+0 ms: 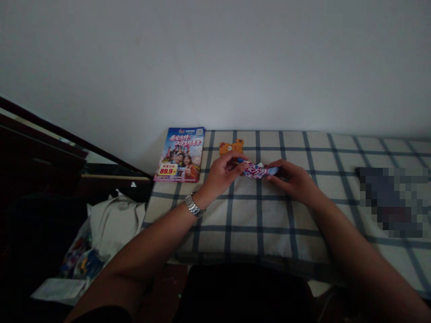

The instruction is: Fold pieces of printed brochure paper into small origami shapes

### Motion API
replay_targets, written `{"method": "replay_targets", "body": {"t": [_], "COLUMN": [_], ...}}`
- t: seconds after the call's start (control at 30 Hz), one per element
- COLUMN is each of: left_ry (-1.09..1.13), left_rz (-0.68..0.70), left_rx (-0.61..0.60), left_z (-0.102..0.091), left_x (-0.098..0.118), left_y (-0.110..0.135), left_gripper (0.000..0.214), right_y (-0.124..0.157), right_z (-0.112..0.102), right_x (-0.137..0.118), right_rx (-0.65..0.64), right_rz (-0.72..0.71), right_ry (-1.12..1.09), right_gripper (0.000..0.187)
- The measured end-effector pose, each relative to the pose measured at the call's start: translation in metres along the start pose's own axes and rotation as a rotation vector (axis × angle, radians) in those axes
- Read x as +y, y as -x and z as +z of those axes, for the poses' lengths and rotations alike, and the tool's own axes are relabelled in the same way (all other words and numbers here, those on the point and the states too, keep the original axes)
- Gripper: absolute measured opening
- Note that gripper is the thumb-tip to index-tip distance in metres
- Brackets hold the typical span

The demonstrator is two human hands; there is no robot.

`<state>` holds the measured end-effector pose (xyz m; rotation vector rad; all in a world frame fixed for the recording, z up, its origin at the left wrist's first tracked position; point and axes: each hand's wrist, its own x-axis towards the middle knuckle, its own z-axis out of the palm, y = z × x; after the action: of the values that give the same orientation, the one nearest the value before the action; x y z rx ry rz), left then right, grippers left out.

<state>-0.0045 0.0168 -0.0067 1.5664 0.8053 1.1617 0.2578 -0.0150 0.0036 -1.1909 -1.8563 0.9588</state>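
A folded paper flyer (256, 170), printed in blue, red and white, is held between my two hands above a checked cloth. My left hand (226, 169) pinches its left end with thumb and fingers. At the right end, my right hand (292, 178) grips it between thumb and forefinger. To the left lies a stack of similar flyers (182, 157), flat and face up, with large lettering and "89.9" on the top sheet. An orange bear-shaped print or cutout (231, 147) shows just behind my left hand.
The checked cloth (215, 233) covers a bed-like surface against a pale wall (215, 67). On the right lies a dark, pixelated object (387, 202). Down at the left are a white bag (114, 220), plastic-wrapped items (87, 264) and dark wooden furniture (40, 148).
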Motion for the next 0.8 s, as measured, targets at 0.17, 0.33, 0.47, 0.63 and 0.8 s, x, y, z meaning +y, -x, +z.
{"method": "replay_targets", "body": {"t": [0.17, 0.33, 0.47, 0.63, 0.8], "left_ry": [0.035, 0.004, -0.05, -0.216, -0.347], "left_rz": [-0.002, -0.02, 0.004, 0.066, 0.089], "left_rx": [-0.011, -0.012, 0.015, 0.063, 0.046], "left_z": [-0.001, -0.002, -0.003, -0.008, -0.009], "left_x": [-0.003, -0.006, -0.008, -0.008, -0.008], "left_y": [-0.001, 0.0, 0.0, -0.001, -0.001], "left_gripper": [0.03, 0.032, 0.036, 0.025, 0.02], "right_y": [0.001, 0.001, 0.0, -0.005, -0.01], "right_z": [-0.002, -0.002, -0.002, -0.011, -0.029], "right_x": [0.006, 0.011, 0.011, 0.014, 0.024], "right_rx": [0.035, 0.064, 0.121, 0.342, 0.562], "right_rz": [-0.005, -0.017, -0.022, 0.024, 0.101], "right_ry": [-0.003, -0.075, -0.041, 0.049, 0.209], "right_gripper": [0.032, 0.03, 0.03, 0.032, 0.03]}}
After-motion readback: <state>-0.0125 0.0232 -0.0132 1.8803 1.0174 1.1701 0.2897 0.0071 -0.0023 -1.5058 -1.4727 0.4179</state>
